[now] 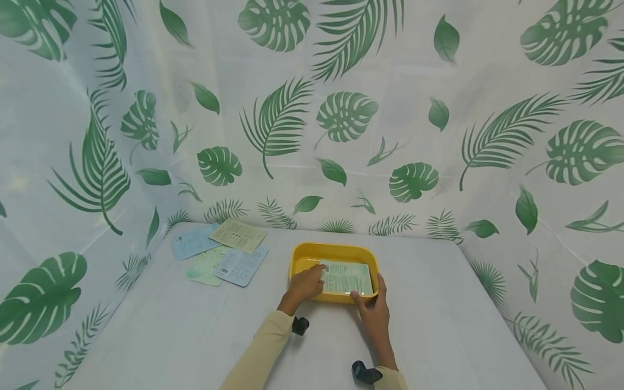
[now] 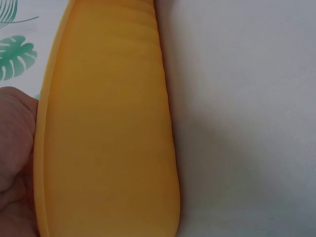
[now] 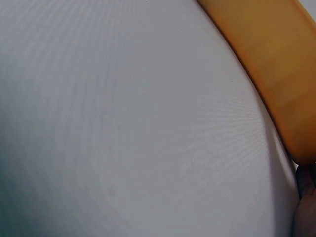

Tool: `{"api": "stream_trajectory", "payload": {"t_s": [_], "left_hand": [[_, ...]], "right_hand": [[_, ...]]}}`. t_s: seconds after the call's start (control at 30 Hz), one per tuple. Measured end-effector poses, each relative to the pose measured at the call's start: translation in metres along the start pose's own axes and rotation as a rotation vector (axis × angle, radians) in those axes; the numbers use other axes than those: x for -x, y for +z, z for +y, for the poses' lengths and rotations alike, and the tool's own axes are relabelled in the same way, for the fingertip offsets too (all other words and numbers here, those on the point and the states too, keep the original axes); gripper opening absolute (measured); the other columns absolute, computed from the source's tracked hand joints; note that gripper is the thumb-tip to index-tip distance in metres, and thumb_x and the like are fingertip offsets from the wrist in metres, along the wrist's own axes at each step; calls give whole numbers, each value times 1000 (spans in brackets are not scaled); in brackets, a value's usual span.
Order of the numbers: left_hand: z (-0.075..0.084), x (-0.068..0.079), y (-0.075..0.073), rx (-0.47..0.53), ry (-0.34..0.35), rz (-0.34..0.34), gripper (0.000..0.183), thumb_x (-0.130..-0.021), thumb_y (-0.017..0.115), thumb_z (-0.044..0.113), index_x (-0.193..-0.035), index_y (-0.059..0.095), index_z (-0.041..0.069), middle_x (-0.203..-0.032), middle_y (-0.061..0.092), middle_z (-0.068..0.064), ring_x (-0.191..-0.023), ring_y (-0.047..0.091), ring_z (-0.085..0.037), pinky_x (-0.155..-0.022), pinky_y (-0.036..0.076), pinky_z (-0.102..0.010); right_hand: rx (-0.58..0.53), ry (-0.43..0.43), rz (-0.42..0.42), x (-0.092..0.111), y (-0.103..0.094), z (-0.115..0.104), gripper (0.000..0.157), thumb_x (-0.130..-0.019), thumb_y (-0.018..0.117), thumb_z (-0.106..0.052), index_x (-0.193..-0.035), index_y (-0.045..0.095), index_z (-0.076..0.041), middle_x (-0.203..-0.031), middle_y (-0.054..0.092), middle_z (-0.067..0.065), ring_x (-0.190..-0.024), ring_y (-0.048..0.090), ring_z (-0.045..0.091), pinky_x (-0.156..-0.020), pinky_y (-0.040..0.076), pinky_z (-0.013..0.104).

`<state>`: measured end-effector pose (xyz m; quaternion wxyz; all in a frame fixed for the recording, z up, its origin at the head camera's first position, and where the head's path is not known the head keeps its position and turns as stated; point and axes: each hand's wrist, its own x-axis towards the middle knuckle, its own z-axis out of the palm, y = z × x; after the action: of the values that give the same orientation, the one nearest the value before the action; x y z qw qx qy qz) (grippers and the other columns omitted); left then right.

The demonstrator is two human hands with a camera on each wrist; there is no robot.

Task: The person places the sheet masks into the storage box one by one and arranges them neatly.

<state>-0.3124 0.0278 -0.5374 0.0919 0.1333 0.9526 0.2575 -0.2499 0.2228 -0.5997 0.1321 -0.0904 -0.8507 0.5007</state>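
A yellow tray (image 1: 336, 298) stands on the white table, with flat pale green printed packets (image 1: 347, 277) overlapping in its right part. My left hand (image 1: 304, 284) reaches over the front rim, its index finger and thumb at the left edge of these packets, pinching there. In the left wrist view, part of the left hand (image 2: 16, 163) shows beyond the tray's rim. With thumb at the front and fingers along the right side, my right hand (image 1: 375, 311) grips the tray's front right corner. Only a sliver of it appears in the right wrist view.
Left of the tray, several flat packets lie overlapped: a yellowish one (image 1: 238, 235) on top at the back, blue ones (image 1: 241, 265) and a light green one (image 1: 203, 271). A leaf-printed white curtain (image 1: 336, 179) rises behind the table (image 1: 429, 314) and on both sides.
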Motion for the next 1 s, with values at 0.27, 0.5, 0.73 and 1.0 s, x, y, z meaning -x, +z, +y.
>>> {"api": "stream_trajectory", "payload": {"t_s": [0.27, 0.5, 0.73, 1.0], "left_hand": [[-5, 8, 6, -15, 89, 111, 37, -97, 57, 16, -134, 56, 14, -142, 53, -9, -122, 57, -23, -89, 52, -44], [-12, 14, 7, 168, 261, 336, 23, -96, 55, 6, -116, 66, 10, -129, 59, -10, -99, 65, -21, -80, 56, -33], [-43, 29, -5, 682, 292, 435, 17, -98, 52, 1, -110, 64, 2, -104, 66, -20, -76, 69, -25, -66, 57, -26], [-119, 59, -29, 1030, -164, 415, 25, -101, 54, 13, -116, 59, -6, -107, 64, -24, -72, 69, -15, -65, 57, -24]], "right_hand": [[1, 16, -12, 2, 0, -1, 96, -86, 72, -46, -157, 10, -26, -161, 23, 18, -146, 24, 41, -115, 23, 59], [-4, 16, -11, 1, -1, -2, 95, -87, 72, -44, -157, 10, -26, -161, 23, 17, -146, 24, 41, -116, 23, 59], [-6, -2, 3, 1, 1, 0, 95, -87, 71, -45, -157, 10, -28, -160, 25, 17, -146, 25, 40, -115, 23, 59], [-5, -6, -9, 0, 0, 1, 96, -87, 71, -46, -157, 9, -27, -161, 23, 17, -147, 24, 40, -116, 22, 58]]}}
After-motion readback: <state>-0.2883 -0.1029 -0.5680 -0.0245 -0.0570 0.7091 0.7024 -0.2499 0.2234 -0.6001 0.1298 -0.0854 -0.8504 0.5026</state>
